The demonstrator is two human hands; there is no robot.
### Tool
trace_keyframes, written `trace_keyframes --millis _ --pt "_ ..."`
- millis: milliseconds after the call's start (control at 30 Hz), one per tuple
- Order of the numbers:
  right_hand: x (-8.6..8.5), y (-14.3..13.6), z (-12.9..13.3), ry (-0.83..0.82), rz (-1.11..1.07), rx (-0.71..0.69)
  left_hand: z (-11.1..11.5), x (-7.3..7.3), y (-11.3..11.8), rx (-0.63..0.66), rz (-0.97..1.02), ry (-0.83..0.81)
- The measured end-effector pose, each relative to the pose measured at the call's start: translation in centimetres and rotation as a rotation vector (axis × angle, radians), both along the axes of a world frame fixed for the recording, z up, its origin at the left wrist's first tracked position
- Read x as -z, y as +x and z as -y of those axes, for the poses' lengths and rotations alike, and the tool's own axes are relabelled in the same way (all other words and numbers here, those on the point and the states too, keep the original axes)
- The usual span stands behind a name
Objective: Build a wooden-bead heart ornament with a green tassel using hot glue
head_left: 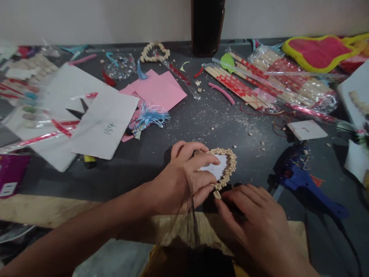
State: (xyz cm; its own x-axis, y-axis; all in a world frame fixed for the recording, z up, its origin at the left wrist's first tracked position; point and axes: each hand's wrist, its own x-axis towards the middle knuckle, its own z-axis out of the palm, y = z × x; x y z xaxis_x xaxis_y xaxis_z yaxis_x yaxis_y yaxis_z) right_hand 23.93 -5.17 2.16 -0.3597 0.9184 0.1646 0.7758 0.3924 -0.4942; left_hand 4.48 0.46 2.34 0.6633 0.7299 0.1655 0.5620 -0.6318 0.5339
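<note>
A heart-like frame of small pale wooden pieces [231,165] lies near the table's front edge, with white paper [220,167] inside it. My left hand [187,175] grips its left side, fingers bent over the frame and paper. At its lower tip, my right hand [253,211] pinches a small pale wooden piece [217,194] between thumb and forefinger, against or very close to the frame. Dark blurred strands hang in front of my left wrist.
A blue glue gun [308,186] lies right of my right hand. Behind are wrapped sticks [236,82], pink paper [161,90], a blue tassel [150,117], a wooden-piece ring [144,52] and a dark upright phone-like object [207,27]. White sheets [105,123] and scissors [76,113] lie left.
</note>
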Motion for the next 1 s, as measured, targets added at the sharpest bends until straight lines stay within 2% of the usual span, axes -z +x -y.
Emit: trace_keyframes --millis 133,300,633,833,1000 --pt "0.1 -0.2 0.0 -0.011 -0.004 0.004 -1.2 -0.8 0.5 0.071 -0.037 0.024" --pt "0.0 -0.3 0.2 -0.025 -0.013 0.032 -2.5 -1.4 1.0 0.21 -0.117 -0.027" --pt "0.2 -0.3 0.3 -0.055 -0.007 0.038 -3.7 -1.2 1.8 0.311 -0.136 -0.065" --pt "0.2 -0.4 0.4 -0.077 -0.032 0.055 -4.1 -1.7 1.8 0.304 -0.17 -0.146" --pt "0.1 -0.4 0.3 -0.084 -0.048 0.05 -3.7 -1.6 1.7 0.321 -0.142 -0.157"
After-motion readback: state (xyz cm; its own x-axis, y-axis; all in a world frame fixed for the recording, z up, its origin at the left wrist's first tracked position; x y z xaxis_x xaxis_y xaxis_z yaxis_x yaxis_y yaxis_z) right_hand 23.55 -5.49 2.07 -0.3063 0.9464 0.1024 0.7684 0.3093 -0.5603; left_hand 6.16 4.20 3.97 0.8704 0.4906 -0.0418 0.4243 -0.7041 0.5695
